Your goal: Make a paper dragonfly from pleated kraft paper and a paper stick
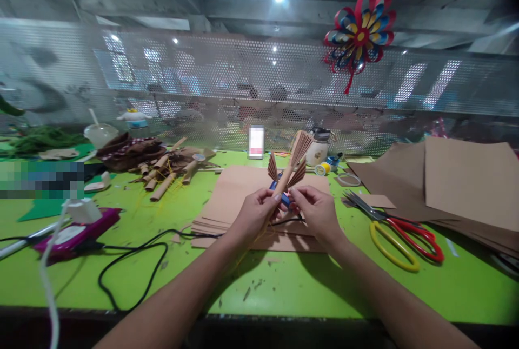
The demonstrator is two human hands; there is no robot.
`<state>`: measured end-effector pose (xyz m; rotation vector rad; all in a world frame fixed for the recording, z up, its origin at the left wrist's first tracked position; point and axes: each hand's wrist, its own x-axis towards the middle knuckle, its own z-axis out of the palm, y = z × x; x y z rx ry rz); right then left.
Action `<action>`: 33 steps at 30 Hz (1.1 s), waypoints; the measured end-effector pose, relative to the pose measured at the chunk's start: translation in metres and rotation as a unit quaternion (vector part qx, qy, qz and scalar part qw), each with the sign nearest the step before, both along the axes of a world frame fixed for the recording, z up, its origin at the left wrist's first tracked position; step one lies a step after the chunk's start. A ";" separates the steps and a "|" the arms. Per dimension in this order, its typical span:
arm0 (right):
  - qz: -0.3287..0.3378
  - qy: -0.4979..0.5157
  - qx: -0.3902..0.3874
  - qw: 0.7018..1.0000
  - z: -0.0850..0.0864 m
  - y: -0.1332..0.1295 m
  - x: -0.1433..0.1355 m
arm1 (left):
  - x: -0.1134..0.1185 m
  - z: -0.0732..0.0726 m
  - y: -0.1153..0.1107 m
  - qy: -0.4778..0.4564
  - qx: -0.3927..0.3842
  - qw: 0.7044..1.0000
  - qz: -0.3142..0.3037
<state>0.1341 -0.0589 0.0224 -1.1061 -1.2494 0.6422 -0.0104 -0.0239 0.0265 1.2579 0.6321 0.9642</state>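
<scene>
My left hand [261, 205] is wrapped round the lower part of a rolled brown paper figure [285, 177], which has pleated fans at its sides and top. The figure tilts up and to the right above a stack of brown paper sheets [233, 186]. Close to its right side, my right hand [314, 208] has thumb and fingers pinched together; what they hold, if anything, is too small to name. A blue object [286, 200] shows between my hands, partly hidden by the fingers.
Scissors with red and yellow handles [393, 235] lie at the right, near large brown sheets [470, 181]. Paper rolls [164, 184] are at the left, with a purple power strip [77, 232] and black cable [164, 246]. A jar [317, 151] stands behind.
</scene>
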 end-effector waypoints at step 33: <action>0.014 -0.091 0.008 0.996 -0.007 0.002 0.000 | 0.003 -0.012 0.004 0.039 0.063 0.997 0.018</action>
